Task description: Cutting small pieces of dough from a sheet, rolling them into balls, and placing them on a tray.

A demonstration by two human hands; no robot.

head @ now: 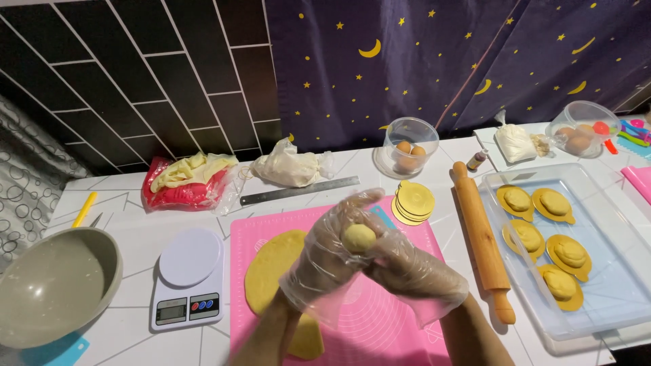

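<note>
the two gloved hands sit nearest, over the pink mat (400, 325). the left hand (324, 261) cups a small yellow dough ball (358, 237), fingers curled round its left and far side, while the right hand (407, 268) closes in from the right, its fingers pressed against the ball's near side. so both grips are closed on the ball, which is held in the air above the mat, not resting on it.

under the left wrist lies a flat yellow dough sheet (271, 271), partly hidden. left of the mat stands a white kitchen scale (188, 278), and further left a grey bowl (57, 285). right of the mat lies a wooden rolling pin (483, 237), then a clear tray (610, 298) with five filled yellow pieces on round gold bases.

risks, as i judge them: the loose plastic gloves (baggy at the cuffs) could wrinkle into the soft dough and mark it, or stick and tear the surface. squeezing too hard may flatten the ball. a slip would drop it onto the sheet below, denting both.
</note>
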